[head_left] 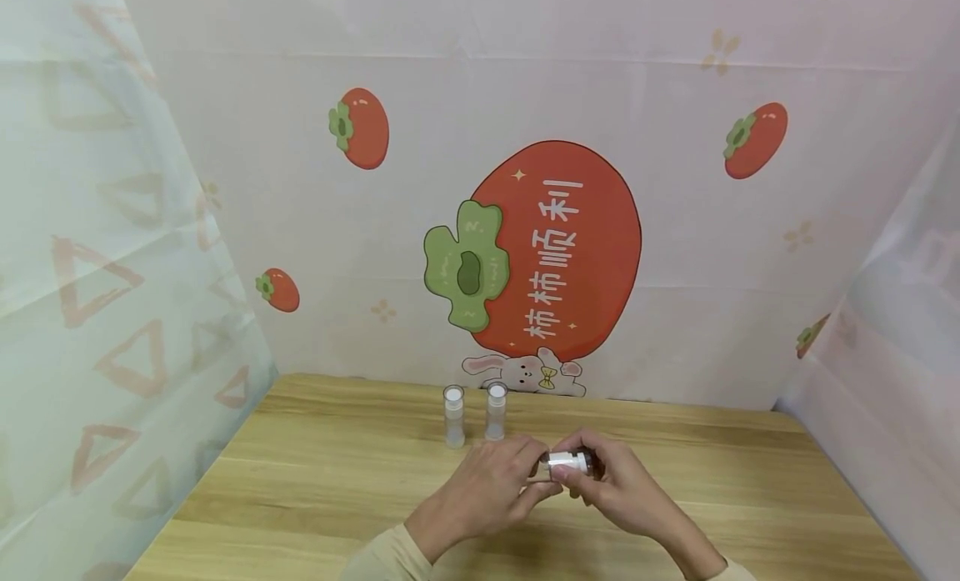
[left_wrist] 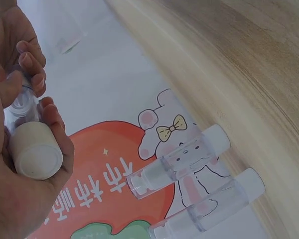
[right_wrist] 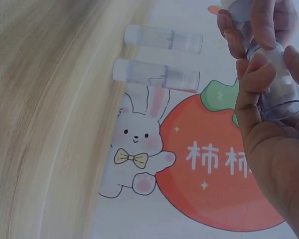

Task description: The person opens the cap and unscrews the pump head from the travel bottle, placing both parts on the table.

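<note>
A small clear pump bottle [head_left: 567, 462] with white parts lies sideways between both hands, held above the table. My left hand [head_left: 487, 489] grips its white-bottomed end; the round white base [left_wrist: 37, 153] shows inside the curled fingers in the left wrist view. At the other end, my right hand [head_left: 626, 485] holds the clear cap [right_wrist: 284, 107] between thumb and fingers, its rim facing the right wrist camera. Two similar bottles stand upright behind the left hand: a left one [head_left: 454, 418] and a right one [head_left: 496, 414], both with clear caps over white tops.
The wood-grain table [head_left: 322, 448] meets a white cloth backdrop [head_left: 675, 339] printed with red persimmons and a rabbit. Cloth sides hang at left [head_left: 165, 314] and right [head_left: 900, 356].
</note>
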{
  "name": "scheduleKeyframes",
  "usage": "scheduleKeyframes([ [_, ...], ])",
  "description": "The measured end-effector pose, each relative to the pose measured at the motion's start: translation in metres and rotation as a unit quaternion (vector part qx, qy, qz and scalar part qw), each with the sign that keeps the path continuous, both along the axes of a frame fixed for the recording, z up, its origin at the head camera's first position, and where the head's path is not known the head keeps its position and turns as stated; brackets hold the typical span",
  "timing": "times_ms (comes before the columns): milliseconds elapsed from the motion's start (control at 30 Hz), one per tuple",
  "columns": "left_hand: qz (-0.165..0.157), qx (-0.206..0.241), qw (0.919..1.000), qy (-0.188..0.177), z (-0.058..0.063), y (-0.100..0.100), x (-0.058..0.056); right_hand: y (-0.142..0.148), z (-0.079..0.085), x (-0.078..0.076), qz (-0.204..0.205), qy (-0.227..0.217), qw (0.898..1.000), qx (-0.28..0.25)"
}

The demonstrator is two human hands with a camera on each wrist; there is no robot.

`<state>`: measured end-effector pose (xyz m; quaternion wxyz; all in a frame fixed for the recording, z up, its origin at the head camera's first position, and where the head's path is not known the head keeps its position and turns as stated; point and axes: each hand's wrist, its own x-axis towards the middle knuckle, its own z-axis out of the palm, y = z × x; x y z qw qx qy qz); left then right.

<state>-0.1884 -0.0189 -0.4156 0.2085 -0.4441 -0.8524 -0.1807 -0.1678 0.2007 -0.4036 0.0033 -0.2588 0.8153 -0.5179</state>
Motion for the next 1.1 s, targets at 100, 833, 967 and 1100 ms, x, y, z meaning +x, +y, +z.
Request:
scheduleKeyframes([
  [100,-0.013,-0.005,0.9998,-0.017,0.002,-0.001,-0.002,0.001,0.000,0.000,0.011,0.002,1.000,-0.003],
  [833,0.049,-0.010,0.9924,-0.112,-0.003,-0.020,-0.007,0.022,0.000,0.003,-0.076,-0.014,0.997,-0.013],
  [967,0.053,0.001,0.9881,-0.144,-0.005,-0.023,-0.008,0.033,-0.003,0.003,-0.118,0.003,0.993,0.003],
  [1100,0.056,0.005,0.9839,-0.170,-0.006,-0.025,-0.009,0.045,-0.008,0.002,-0.144,0.014,0.989,0.022],
])
